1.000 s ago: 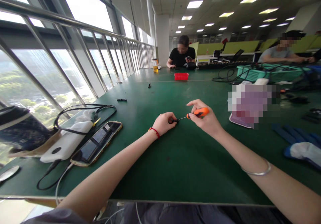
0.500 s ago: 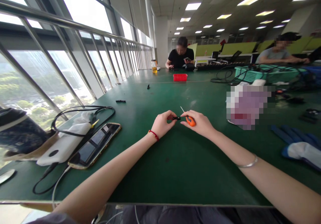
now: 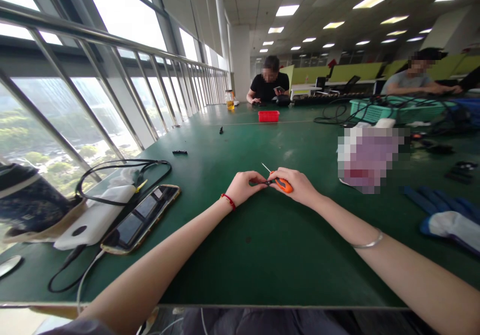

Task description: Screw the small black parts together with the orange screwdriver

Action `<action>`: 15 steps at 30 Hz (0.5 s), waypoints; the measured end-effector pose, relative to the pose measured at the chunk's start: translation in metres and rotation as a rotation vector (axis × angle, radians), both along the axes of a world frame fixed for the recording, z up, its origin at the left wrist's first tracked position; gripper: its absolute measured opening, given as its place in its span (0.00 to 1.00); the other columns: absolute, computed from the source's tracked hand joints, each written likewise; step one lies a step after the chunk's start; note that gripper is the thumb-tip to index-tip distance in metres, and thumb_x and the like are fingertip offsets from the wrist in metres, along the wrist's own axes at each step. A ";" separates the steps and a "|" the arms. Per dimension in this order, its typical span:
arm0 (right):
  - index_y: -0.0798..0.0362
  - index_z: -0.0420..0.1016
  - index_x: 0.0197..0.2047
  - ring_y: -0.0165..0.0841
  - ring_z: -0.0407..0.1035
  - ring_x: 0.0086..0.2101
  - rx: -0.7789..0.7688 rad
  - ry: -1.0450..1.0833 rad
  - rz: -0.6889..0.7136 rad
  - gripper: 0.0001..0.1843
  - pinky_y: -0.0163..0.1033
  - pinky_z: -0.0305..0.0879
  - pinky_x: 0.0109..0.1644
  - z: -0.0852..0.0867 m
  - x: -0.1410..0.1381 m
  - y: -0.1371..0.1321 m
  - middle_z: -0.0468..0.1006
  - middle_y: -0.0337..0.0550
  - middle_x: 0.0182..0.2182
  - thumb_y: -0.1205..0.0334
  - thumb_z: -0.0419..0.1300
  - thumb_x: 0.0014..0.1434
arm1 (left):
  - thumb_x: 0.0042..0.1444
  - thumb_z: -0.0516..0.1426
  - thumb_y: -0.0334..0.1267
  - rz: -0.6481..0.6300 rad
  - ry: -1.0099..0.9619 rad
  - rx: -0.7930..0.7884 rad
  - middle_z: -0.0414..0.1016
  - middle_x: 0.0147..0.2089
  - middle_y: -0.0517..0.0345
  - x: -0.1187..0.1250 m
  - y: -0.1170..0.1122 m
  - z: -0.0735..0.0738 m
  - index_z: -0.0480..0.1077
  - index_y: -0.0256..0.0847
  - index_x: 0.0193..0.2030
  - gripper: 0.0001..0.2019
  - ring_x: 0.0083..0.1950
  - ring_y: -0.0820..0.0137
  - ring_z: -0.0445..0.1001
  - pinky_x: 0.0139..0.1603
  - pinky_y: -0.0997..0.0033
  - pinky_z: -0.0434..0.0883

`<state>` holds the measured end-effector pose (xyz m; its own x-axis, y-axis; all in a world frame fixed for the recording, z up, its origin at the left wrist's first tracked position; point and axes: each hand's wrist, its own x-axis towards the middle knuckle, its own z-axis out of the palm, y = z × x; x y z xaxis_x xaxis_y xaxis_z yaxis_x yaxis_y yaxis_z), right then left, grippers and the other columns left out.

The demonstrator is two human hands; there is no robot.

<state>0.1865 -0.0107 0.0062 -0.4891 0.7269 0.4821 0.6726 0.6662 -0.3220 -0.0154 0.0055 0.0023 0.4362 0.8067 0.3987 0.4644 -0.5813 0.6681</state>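
My left hand (image 3: pixel 245 187) pinches a small black part (image 3: pixel 267 182) between thumb and fingers, above the green table (image 3: pixel 240 255). Close beside it, my right hand (image 3: pixel 298 187) is closed around a screwdriver (image 3: pixel 284 185) with an orange and black handle. The screwdriver's thin shaft points up and to the left, away from the black part. My right fingertips meet the black part's right end; whether they grip it too, I cannot tell. Much of the part is covered by fingers.
To the left lie a phone (image 3: pixel 141 219), a white power bank (image 3: pixel 95 217) and a looped black cable (image 3: pixel 123 162). Ahead is a red tray (image 3: pixel 268 117). On the right are a blue-and-white glove (image 3: pixel 450 222) and a green basket (image 3: pixel 397 110). Two people sit further back.
My hands have come together, closing the gap between the black part and my right fingertips. The screwdriver's shaft has swung a little to the left.
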 end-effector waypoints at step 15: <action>0.50 0.75 0.40 0.31 0.69 0.32 -0.003 -0.035 0.014 0.08 0.34 0.60 0.34 -0.001 0.001 0.001 0.74 0.42 0.36 0.59 0.57 0.58 | 0.49 0.61 0.37 0.003 0.021 -0.065 0.81 0.34 0.57 -0.002 0.003 0.001 0.79 0.38 0.33 0.07 0.35 0.69 0.77 0.42 0.72 0.73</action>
